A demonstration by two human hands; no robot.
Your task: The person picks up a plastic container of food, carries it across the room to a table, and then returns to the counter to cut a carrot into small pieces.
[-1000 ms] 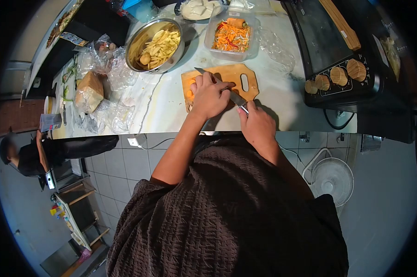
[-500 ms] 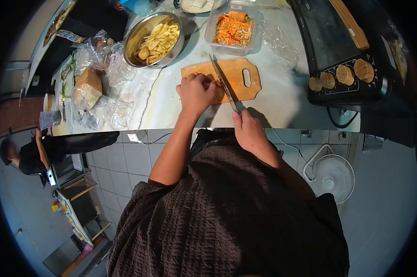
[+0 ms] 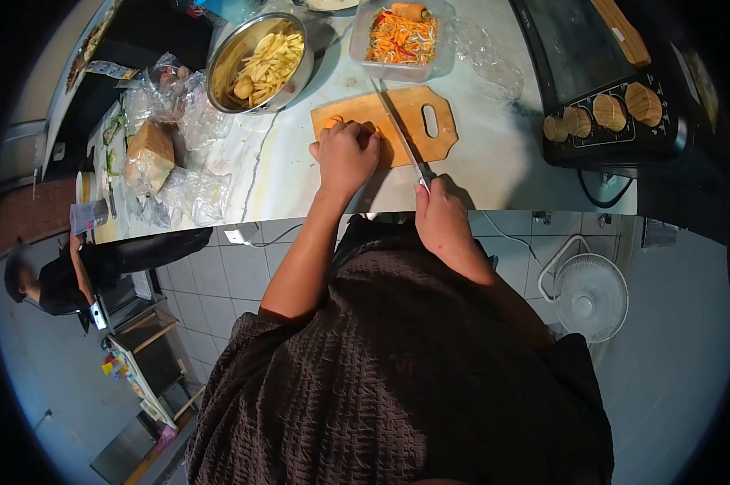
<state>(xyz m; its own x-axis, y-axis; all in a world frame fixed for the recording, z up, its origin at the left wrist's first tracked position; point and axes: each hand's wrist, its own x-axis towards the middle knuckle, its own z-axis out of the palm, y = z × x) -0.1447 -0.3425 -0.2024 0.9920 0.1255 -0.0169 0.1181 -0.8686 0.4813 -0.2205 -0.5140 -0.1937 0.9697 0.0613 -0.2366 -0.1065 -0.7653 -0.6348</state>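
Note:
My right hand (image 3: 443,217) is closed round the handle of a long knife (image 3: 400,128), whose blade lies slanted over the wooden cutting board (image 3: 417,105). On the board's left part, my left hand (image 3: 346,158) has its fingers curled over orange carrot pieces (image 3: 332,121), mostly hidden under it. Behind the board stands a clear plastic box (image 3: 393,73) of shredded carrot with a larger carrot piece (image 3: 409,10) on top. A steel bowl (image 3: 300,79) to the left holds pale yellow cut strips and a round piece.
Plastic bags (image 3: 199,113) and a wrapped brown block (image 3: 149,158) lie at the left. A black oven with wooden knobs (image 3: 609,112) stands at the right. Crumpled clear plastic (image 3: 488,61) lies beside the box. Below are a white fan (image 3: 590,297) and another person (image 3: 57,279).
The knife blade has shifted slightly right, away from my left hand, and my right hand has moved a little right. An orange piece now shows beyond my left fingers.

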